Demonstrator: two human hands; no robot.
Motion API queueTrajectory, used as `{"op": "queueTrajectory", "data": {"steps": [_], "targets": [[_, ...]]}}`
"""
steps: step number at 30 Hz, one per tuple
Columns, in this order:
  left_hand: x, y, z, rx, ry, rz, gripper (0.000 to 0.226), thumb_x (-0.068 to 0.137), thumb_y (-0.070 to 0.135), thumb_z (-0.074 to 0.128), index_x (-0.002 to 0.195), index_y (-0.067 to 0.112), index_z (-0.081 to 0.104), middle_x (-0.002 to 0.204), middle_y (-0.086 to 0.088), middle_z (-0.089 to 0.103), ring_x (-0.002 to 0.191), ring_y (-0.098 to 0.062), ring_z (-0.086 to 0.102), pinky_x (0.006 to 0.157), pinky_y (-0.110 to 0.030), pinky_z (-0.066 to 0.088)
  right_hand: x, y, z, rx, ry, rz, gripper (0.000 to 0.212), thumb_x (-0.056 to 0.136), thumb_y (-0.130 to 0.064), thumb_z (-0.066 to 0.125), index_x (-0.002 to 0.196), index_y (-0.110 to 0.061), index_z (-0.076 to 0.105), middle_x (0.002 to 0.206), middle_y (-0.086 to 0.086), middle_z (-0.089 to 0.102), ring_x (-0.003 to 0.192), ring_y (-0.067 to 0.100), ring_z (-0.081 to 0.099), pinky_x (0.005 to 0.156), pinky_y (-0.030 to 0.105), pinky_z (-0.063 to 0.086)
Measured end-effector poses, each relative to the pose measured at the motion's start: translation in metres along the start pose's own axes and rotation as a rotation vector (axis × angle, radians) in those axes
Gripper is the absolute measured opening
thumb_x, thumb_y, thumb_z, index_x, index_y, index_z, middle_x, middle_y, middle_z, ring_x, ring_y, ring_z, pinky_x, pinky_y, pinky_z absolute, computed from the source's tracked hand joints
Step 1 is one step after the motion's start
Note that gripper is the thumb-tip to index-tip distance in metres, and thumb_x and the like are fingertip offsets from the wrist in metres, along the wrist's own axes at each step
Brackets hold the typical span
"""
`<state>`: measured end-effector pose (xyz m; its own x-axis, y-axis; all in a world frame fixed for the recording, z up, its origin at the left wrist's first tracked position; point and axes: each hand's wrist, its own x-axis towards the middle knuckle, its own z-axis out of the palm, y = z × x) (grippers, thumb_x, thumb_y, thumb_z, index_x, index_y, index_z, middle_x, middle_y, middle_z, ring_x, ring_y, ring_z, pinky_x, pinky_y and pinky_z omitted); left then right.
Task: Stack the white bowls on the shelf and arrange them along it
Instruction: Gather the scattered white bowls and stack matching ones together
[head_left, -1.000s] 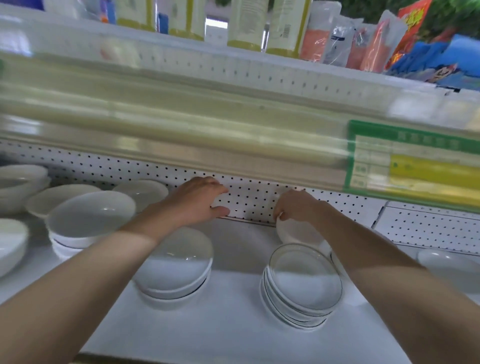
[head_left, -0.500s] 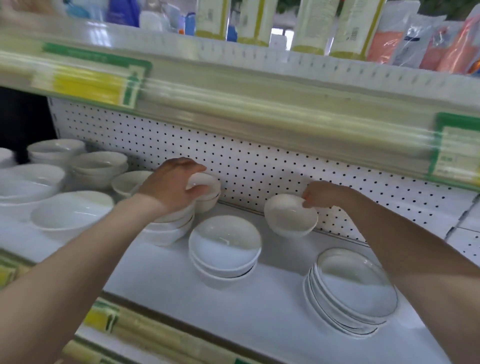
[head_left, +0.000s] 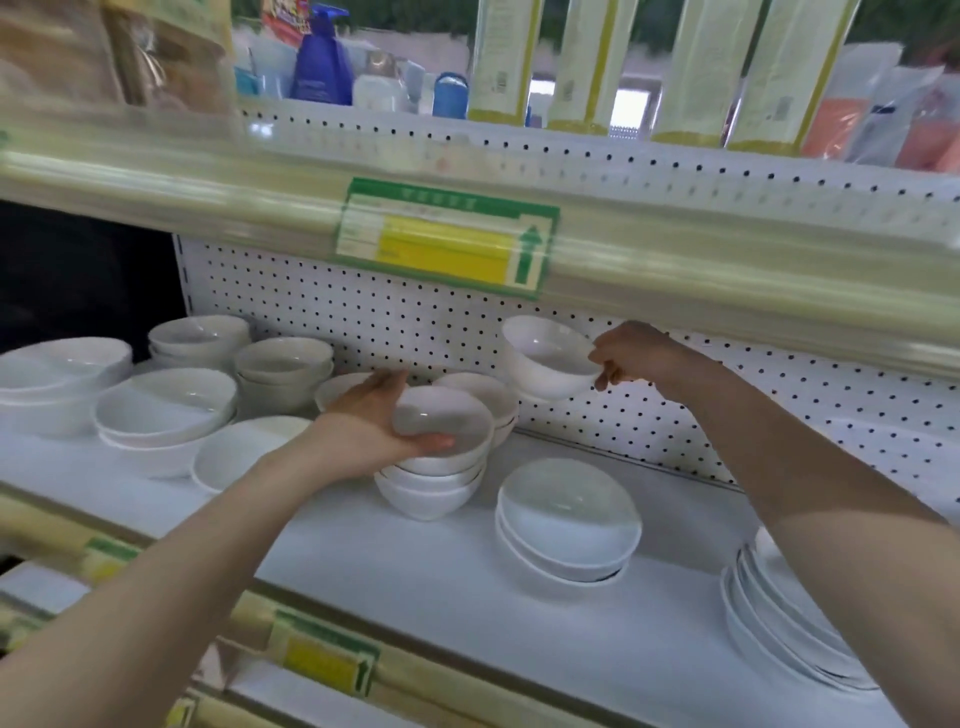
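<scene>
We handle two plain, glossy white bowls over the white shelf (head_left: 415, 597).
At centre frame our left hand (head_left: 374, 421) has its grip clamped on the tilted top bowl (head_left: 452, 423) of a stack. Centre right, our right hand (head_left: 631, 353) pinches a lifted bowl (head_left: 545, 358) by its rim, further left than half a second ago. The green-and-yellow label (head_left: 447, 239) above is too blurred to read.

Price label (head_left: 447, 236), upper shelf edge: motion-blurred, print unreadable.
Lower label (head_left: 322, 660): likewise.
Plate stack (head_left: 769, 618): right side hidden by right forearm (head_left: 831, 519).
Large bowl (head_left: 57, 364): cut by left edge.
Back bowl (head_left: 335, 387): mostly behind left hand (head_left: 363, 421), which grips top bowl (head_left: 447, 426).
Right hand (head_left: 636, 351): fingertips partly concealed by raised bowl (head_left: 545, 358) it pinches.
Upper-shelf bottles (head_left: 587, 57): tops cropped.
</scene>
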<state>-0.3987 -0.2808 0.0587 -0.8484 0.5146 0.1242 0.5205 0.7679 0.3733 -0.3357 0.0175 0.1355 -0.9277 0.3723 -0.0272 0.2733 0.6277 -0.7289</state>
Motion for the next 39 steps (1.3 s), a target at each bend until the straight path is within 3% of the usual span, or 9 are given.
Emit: {"op": "queueTrajectory", "data": {"steps": [2,6,13,15,18,24,33,36,39], "targets": [[0.002,-0.010,0.003,-0.085,-0.021,0.012,0.130,0.044,0.097,0.051,0.146,0.020,0.030,0.151,-0.002,0.041,0.138,-0.021,0.039,0.106,-0.033,0.037,0.001,-0.012,0.013,0.085,0.016,0.013,0.015,0.096,-0.005,0.047,0.090,-0.007,0.060,0.041,-0.003,0.061,0.041,0.002,0.055,0.060,0.017,0.045],[0.005,-0.032,0.008,-0.181,-0.084,0.094,0.130,0.046,0.100,0.051,0.146,0.020,0.032,0.144,0.001,0.050,0.129,-0.017,0.049,0.108,-0.037,0.040,-0.002,-0.031,0.035,0.168,0.042,-0.035,0.017,0.092,-0.007,0.053,0.098,0.001,0.066,0.061,0.009,0.065,0.064,0.020,0.057,0.079,0.032,0.048],[-0.003,-0.034,0.009,-0.372,-0.054,0.164,0.102,0.052,0.061,0.084,0.136,0.024,0.039,0.126,0.015,0.053,0.115,-0.006,0.053,0.089,-0.019,0.042,-0.023,-0.050,0.076,0.088,-0.085,-0.127,0.014,0.086,0.001,0.054,0.081,0.005,0.067,0.063,0.014,0.060,0.054,0.016,0.057,0.065,0.028,0.047],[-0.007,-0.034,0.007,-0.451,-0.045,0.197,0.074,0.065,0.038,0.089,0.122,0.033,0.043,0.112,0.025,0.052,0.101,0.010,0.053,0.080,-0.003,0.040,-0.027,-0.050,0.088,0.015,-0.117,-0.109,0.017,0.084,0.002,0.053,0.087,0.009,0.068,0.063,0.014,0.060,0.054,0.016,0.056,0.064,0.028,0.044],[-0.009,-0.036,0.006,-0.517,-0.053,0.227,0.065,0.068,0.028,0.089,0.111,0.041,0.042,0.105,0.033,0.052,0.091,0.025,0.050,0.081,-0.004,0.045,-0.032,-0.049,0.099,-0.056,-0.129,-0.087,0.026,0.082,0.003,0.049,0.097,0.017,0.064,0.069,0.018,0.061,0.050,0.014,0.057,0.062,0.028,0.043],[-0.009,-0.039,0.007,-0.524,-0.043,0.243,0.061,0.069,0.036,0.087,0.111,0.037,0.043,0.102,0.030,0.052,0.098,0.003,0.055,0.071,-0.002,0.038,-0.037,-0.046,0.104,-0.155,-0.077,-0.098,0.030,0.081,0.000,0.047,0.101,0.005,0.068,0.092,0.032,0.068,0.059,0.019,0.059,0.072,0.034,0.047],[-0.008,-0.041,0.007,-0.534,-0.052,0.271,0.048,0.074,0.035,0.084,0.093,0.040,0.040,0.093,0.032,0.046,0.082,0.018,0.046,0.064,0.003,0.037,-0.034,-0.042,0.109,-0.174,0.045,-0.108,0.027,0.080,-0.009,0.050,0.092,-0.022,0.070,0.078,0.018,0.072,0.054,0.008,0.061,0.072,0.029,0.048],[-0.004,-0.043,0.008,-0.524,-0.057,0.257,0.058,0.070,0.042,0.085,0.110,0.033,0.044,0.102,0.024,0.053,0.097,0.000,0.055,0.074,-0.010,0.039,-0.032,-0.041,0.106,-0.151,-0.030,-0.107,0.024,0.083,-0.010,0.052,0.097,-0.021,0.069,0.082,0.016,0.072,0.054,0.007,0.062,0.070,0.026,0.048],[0.002,-0.047,0.007,-0.511,-0.086,0.250,0.070,0.067,0.045,0.086,0.121,0.029,0.045,0.112,0.020,0.058,0.105,-0.001,0.057,0.078,-0.012,0.042,-0.028,-0.048,0.095,-0.101,-0.150,-0.074,0.020,0.092,-0.021,0.056,0.103,-0.011,0.069,0.080,0.010,0.068,0.064,0.014,0.060,0.072,0.027,0.048]]}}
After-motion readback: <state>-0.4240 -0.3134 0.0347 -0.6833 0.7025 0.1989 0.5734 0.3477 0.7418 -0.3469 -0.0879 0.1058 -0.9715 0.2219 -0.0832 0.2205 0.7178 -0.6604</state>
